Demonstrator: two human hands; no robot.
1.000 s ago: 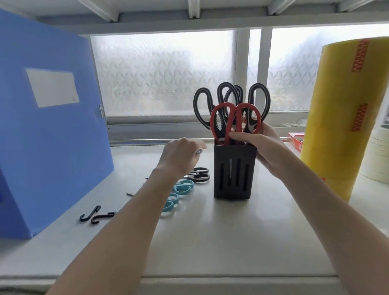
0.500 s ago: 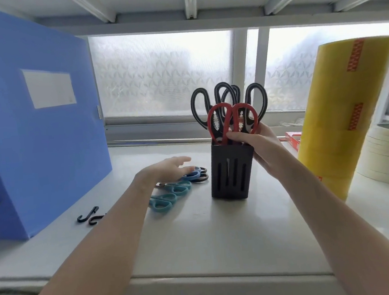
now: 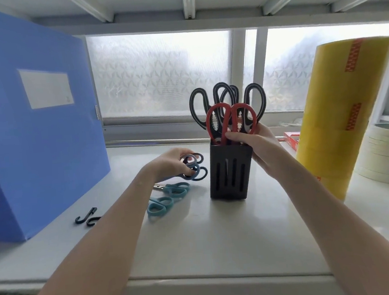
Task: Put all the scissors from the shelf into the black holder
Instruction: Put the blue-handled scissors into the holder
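Observation:
The black slotted holder (image 3: 229, 175) stands upright mid-shelf. In it are red-handled scissors (image 3: 231, 121) and, behind them, two pairs of black-handled scissors (image 3: 225, 98). My right hand (image 3: 258, 147) grips the holder's top right side, thumb against the red handles. My left hand (image 3: 171, 165) curls around the handles of a slate-blue pair of scissors (image 3: 195, 171) lying just left of the holder, over a dark pair (image 3: 199, 157). Two teal pairs (image 3: 167, 198) lie on the shelf in front of that hand.
A large blue file box (image 3: 36, 136) stands at the left, with two small black hooks (image 3: 87, 218) by its corner. A tall yellow tape roll (image 3: 340, 122), stacked white tape rolls (image 3: 384, 153) and a red box (image 3: 291, 139) fill the right. A frosted window is behind.
My left hand dropped from beside the holder's top onto the scissors on the shelf and closed its fingers on the slate-blue pair. My right hand stayed on the holder.

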